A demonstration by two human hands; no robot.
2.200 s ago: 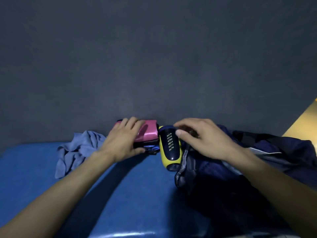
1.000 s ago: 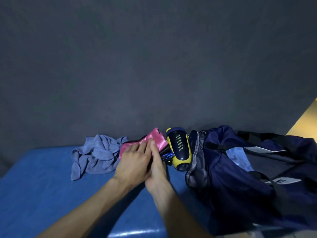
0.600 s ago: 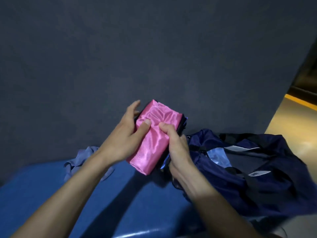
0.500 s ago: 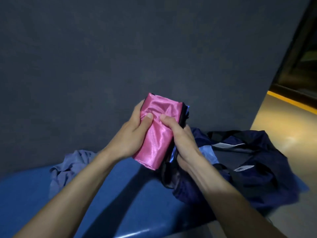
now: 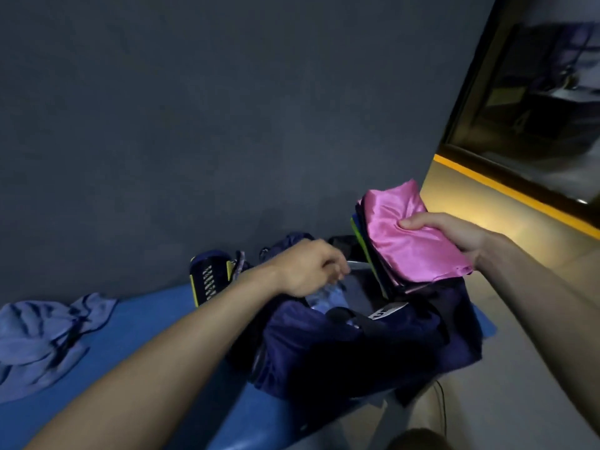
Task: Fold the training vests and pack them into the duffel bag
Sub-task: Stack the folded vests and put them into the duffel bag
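Head view: folded vests, pink uppermost, are being gripped by the right hand above the duffel bag. Left hand is pinching the bag's opening. Packing step; next, judged: widening the mouth and lowering the stack inside.

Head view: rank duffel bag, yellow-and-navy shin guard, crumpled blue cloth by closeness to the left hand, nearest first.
1. duffel bag: directly under the left hand, whose fingers reach into its opening.
2. yellow-and-navy shin guard: just left of the hand, standing against the wall.
3. crumpled blue cloth: far left on the blue surface, clearly the farthest.
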